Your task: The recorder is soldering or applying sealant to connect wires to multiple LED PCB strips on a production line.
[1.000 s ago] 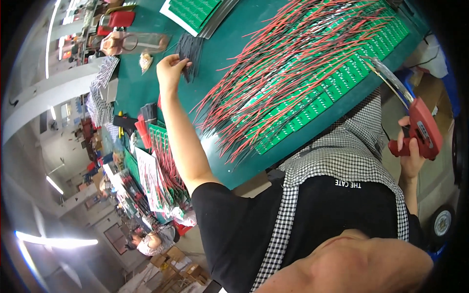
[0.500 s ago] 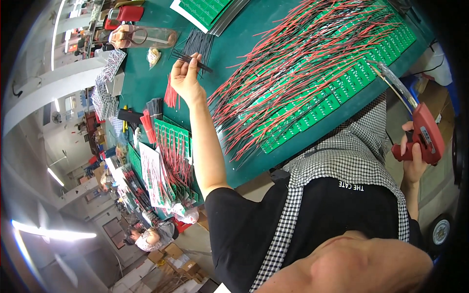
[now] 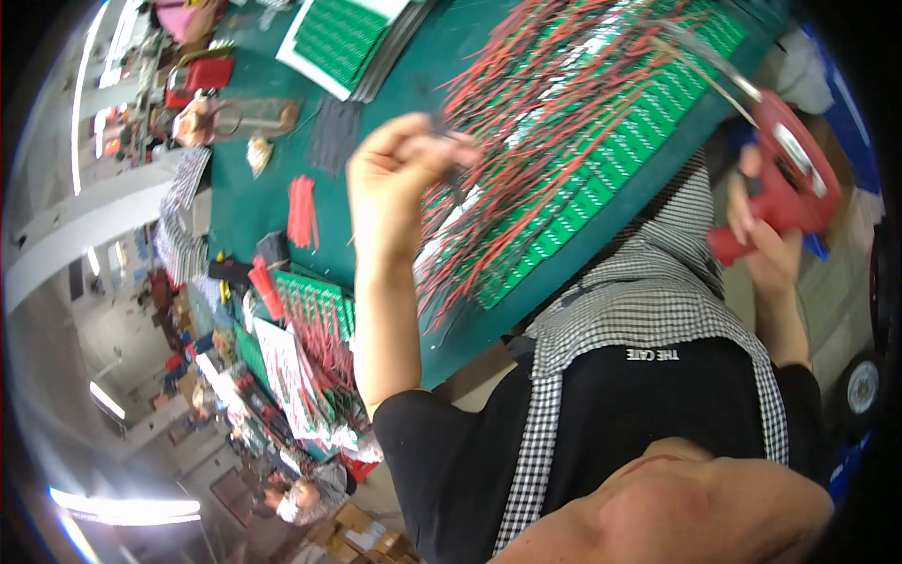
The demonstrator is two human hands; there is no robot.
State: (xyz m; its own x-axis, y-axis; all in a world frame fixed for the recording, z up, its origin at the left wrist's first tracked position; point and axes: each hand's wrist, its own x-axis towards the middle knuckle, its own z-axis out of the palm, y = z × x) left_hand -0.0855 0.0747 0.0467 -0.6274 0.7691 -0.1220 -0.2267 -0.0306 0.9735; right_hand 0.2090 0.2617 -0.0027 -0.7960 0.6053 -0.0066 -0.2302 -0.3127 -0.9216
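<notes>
My left hand (image 3: 399, 179) is raised over the left edge of the green circuit boards (image 3: 601, 179). Its fingers are pinched on a few short black wires (image 3: 451, 155), blurred by motion. Dense rows of red and black wires (image 3: 526, 103) cover the boards. At the right, my right hand (image 3: 763, 226) grips the handle of a red soldering gun (image 3: 794, 174). Its long metal tip and thin feed tube reach over the boards' far right part; whether the tip touches anything is unclear.
Left of the boards lie a black wire bundle (image 3: 334, 134) and a red wire bundle (image 3: 302, 212). A clear bottle (image 3: 254, 116) lies behind them. Stacked green panels (image 3: 343, 42) sit at the back. More wired boards (image 3: 315, 310) crowd the left; a person (image 3: 310, 498) is farther off.
My left hand has moved right, away from the loose black wires toward the boards, carrying some along. The soldering gun has shifted up and left in view. The whole view has shifted too.
</notes>
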